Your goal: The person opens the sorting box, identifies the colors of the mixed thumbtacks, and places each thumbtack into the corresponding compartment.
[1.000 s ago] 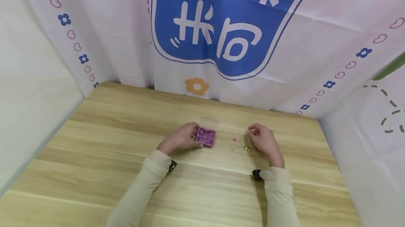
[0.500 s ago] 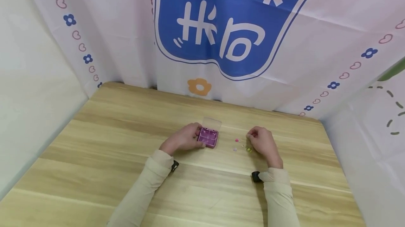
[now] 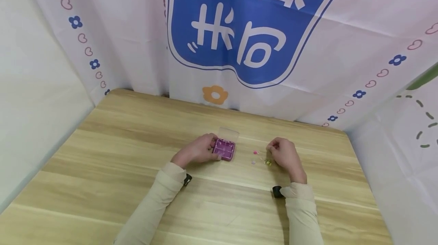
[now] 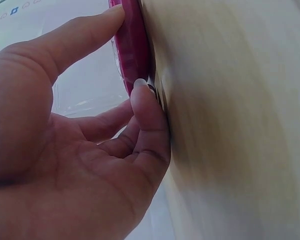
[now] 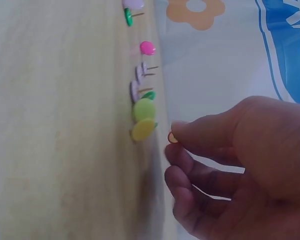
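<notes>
On the tabletop, I see barely any change from a second ago: left hand grips the open purple box; right hand, near loose thumbtacks, pinches a small yellowish piece, so I'd call that no nearer boxed.

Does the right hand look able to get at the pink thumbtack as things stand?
Probably yes: the pink thumbtack lies uncovered close to the right hand, though the small orange-edged piece pinched there may hinder picking it up.
</notes>
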A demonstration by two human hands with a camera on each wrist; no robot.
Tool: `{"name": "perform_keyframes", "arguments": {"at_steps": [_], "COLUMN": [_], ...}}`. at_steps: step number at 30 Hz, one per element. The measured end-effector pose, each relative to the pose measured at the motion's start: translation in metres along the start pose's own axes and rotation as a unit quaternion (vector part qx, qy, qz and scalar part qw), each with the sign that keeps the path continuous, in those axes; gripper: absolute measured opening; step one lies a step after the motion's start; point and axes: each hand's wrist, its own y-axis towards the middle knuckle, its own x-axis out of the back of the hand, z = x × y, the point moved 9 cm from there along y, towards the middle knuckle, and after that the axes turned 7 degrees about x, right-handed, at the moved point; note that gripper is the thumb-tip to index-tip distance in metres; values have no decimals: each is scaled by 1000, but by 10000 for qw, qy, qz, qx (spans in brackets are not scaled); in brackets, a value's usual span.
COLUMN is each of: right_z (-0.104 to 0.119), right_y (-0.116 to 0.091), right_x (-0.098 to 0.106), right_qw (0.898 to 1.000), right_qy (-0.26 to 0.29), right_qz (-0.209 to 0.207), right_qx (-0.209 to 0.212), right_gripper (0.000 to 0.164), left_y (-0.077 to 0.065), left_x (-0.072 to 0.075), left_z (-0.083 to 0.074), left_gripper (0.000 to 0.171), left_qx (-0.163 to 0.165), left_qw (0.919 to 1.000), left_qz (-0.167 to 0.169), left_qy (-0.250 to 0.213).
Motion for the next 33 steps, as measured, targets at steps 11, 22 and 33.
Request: {"name": "perform_keyframes", "arguments": {"at_steps": [11,22,33], "right_z": [24,63,94], "right_y": [1,4,5], "right_x": [9,10,-4], "right_qw": [9988,9926,9881], "right_qy": [226,202,174], "right_qz": [-321,-662,-635], "right_qx": [292,994,1392], "right_gripper": [5,4,5], "left_y": [2,-2,-1], "left_x": [-1,2,0], "left_z": [0,-1,2], "left_gripper": [73,71,70], "left_qx": [-49,-22,3], "left_qw": [10000,10000,9999], "left_qz": [23,26,63], "left_qy": [51,-52,-99]}}
